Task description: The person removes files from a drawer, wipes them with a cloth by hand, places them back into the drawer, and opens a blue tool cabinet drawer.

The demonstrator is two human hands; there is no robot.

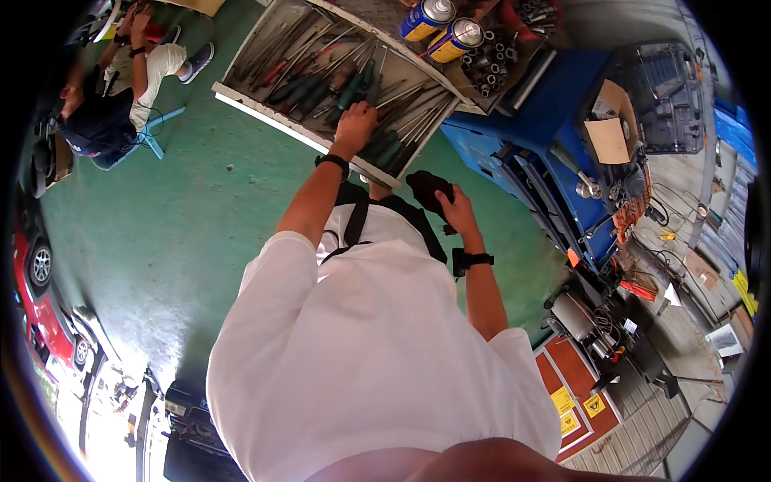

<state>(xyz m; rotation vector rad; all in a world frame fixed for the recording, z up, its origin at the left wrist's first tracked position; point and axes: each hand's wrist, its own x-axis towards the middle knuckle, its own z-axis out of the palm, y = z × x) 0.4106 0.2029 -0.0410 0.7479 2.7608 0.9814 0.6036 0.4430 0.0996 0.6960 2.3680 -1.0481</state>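
An open drawer [297,127] at the top is full of screwdrivers and thin metal tools. My left hand [356,127] is over its near part, fingers curled down beside a green-handled screwdriver [350,91]. The fingertips are too small to show what they pinch. Right of the drawer's near corner, my right hand [459,212] is closed on a black cloth-like item [429,191], held in front of my waist.
Two spray cans [427,18] and a pile of sockets [490,68] are just beyond the drawer's right side. A blue tool cabinet [554,104] is at the right. Another person [108,120] sits at the upper left, beside a blue stool [152,138]. A red car [48,313] is far left.
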